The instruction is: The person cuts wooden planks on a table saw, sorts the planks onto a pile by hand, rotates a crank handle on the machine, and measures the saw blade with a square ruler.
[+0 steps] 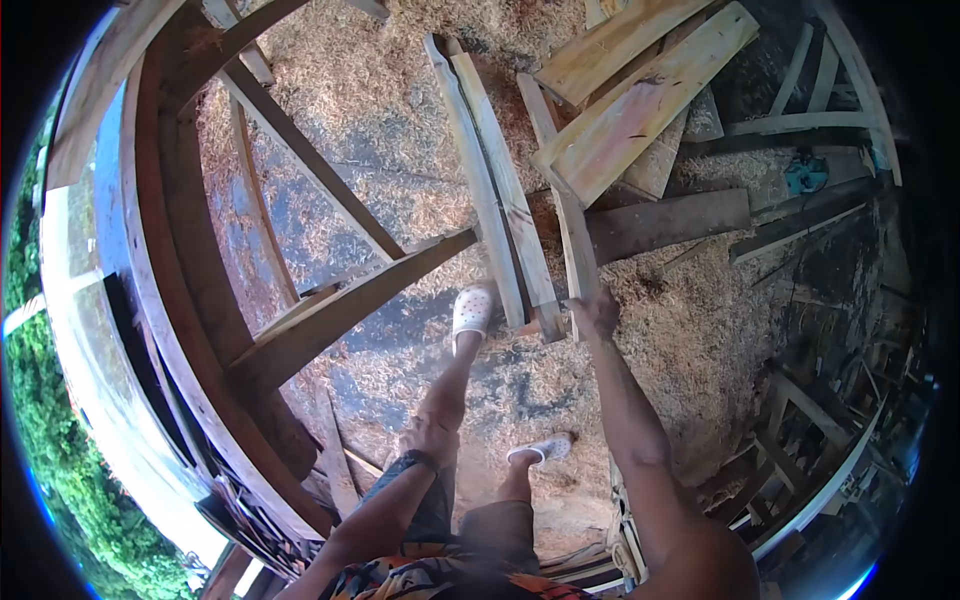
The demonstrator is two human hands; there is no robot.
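My right hand (597, 313) is closed around the near end of a long, narrow wooden board (577, 240). That board runs away from me, and its middle passes under the end of a wide plank (650, 110). Just left of it lie two narrow boards side by side, a left one (485, 190) and a right one (515, 205), with a dark gap between them. My left hand (430, 440) rests on my bent left knee, its fingers lying over the leg and partly blurred, with no object visible in it.
Wood shavings (380, 110) cover the ground. On the left stands a large curved timber frame (165, 250) with a crossbeam (350, 305) reaching toward my foot. A dark plank (670, 225) and a teal power tool (806, 174) lie at right. Scrap timber (800, 420) is piled lower right.
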